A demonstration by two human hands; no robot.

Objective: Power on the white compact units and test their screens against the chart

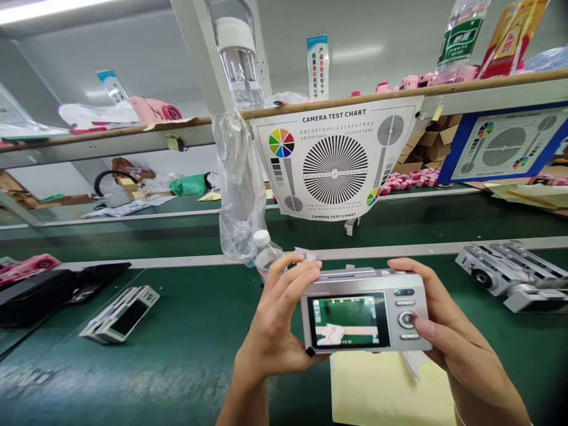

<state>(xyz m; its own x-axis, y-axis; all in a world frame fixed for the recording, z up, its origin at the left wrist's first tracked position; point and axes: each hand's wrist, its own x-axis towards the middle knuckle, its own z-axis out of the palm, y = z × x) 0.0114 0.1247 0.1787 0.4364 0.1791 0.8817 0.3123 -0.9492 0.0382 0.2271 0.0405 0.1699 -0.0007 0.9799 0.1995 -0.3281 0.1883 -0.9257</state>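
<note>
Centrally, silver compact digital camera [366, 312], boxy and smooth, screen [348, 319] lit, held above green worktop [186, 349]: left hand [277, 313] grasping left edge, right hand [457, 331] gripping right end, thumb [426, 329] at round control pad [404, 319]. Beneath, pale-yellow paper [386, 393]. Left, another boxy camera [126, 316] on worktop; right, clustered silver cameras [508, 272]. Beyond, crinkled clear plastic bag [239, 195], wood-edged shelf [190, 123], hanging white sheet [335, 171] printed "CAMERA TEST CHART".

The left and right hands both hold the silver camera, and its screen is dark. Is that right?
Not quite: the screen is lit and shows an image, as the head view shows. The left hand and right hand do both hold the silver camera.
</note>
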